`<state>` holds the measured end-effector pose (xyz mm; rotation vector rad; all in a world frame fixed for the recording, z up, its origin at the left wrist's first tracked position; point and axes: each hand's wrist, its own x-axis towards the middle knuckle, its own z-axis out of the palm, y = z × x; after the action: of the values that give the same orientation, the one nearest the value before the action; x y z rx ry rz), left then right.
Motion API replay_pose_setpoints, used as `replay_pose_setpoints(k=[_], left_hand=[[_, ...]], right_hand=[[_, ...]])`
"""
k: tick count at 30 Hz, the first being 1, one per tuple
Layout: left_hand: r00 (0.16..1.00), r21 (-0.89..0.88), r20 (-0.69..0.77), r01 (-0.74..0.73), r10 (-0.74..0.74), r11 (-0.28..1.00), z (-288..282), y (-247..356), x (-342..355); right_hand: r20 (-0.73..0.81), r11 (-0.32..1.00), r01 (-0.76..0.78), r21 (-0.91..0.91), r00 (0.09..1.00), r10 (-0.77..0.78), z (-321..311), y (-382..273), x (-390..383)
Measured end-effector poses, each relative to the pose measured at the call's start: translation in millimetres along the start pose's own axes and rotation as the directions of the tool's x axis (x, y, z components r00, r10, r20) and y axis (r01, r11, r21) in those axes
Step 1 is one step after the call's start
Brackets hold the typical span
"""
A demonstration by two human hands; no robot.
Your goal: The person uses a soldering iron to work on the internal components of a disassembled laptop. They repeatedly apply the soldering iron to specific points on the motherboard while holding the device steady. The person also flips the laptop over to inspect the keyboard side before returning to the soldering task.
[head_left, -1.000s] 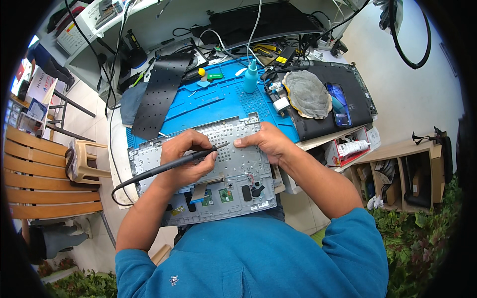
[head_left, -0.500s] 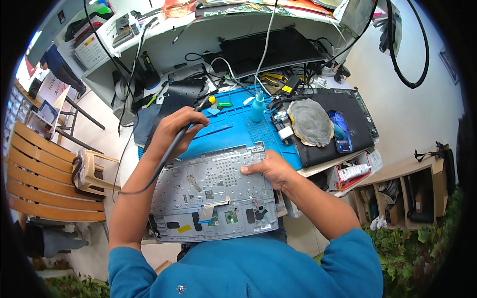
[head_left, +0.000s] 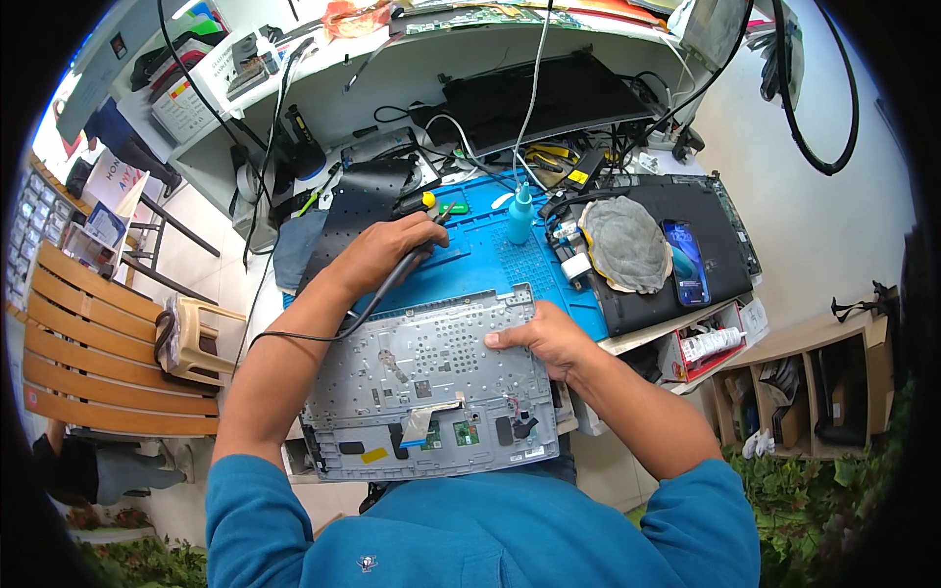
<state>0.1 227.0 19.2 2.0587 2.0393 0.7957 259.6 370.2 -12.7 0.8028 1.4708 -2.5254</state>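
A silver laptop palm-rest panel (head_left: 343,392) lies tilted over my lap and the bench's front edge, its inner side facing up. My right hand (head_left: 549,338) is closed on its far right corner, thumb on top. In my left hand (head_left: 392,245) is a pen-like soldering iron (head_left: 389,279), its tip pointing away from me over the blue work mat (head_left: 470,260); its black cable loops back over my forearm. A flat ribbon cable (head_left: 418,423) stands up from the panel's middle. Past the mat's centre is a teal dropper bottle (head_left: 520,218).
Right of the mat, a grey round pad (head_left: 627,245) and a phone (head_left: 686,265) rest on a black laptop part (head_left: 720,220). Tangled cables and a dark screen panel (head_left: 549,98) fill the back. A wooden bench (head_left: 113,343) stands at left; a cable (head_left: 848,127) hangs at upper right.
My left hand has moved right with the soldering iron, and its cable now crosses lower over the panel. My right hand keeps its grip on the panel; the view has shifted slightly.
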Motion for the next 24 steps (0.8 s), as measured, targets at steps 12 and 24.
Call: replay_pose_setpoints(k=[12,24], left_hand=[[1.000,-0.082,-0.010,-0.025,0.024,0.996,-0.8,-1.1,2.9],[0.994,-0.339,-0.086,-0.087,0.061,0.937,40.1,87.5,-39.2]], right_hand=[[-0.007,1.000,0.006,0.024,1.000,-0.006,-0.6,3.6,3.9],[-0.004,1.000,-0.008,-0.008,1.000,0.008,0.1,-1.4,0.5]])
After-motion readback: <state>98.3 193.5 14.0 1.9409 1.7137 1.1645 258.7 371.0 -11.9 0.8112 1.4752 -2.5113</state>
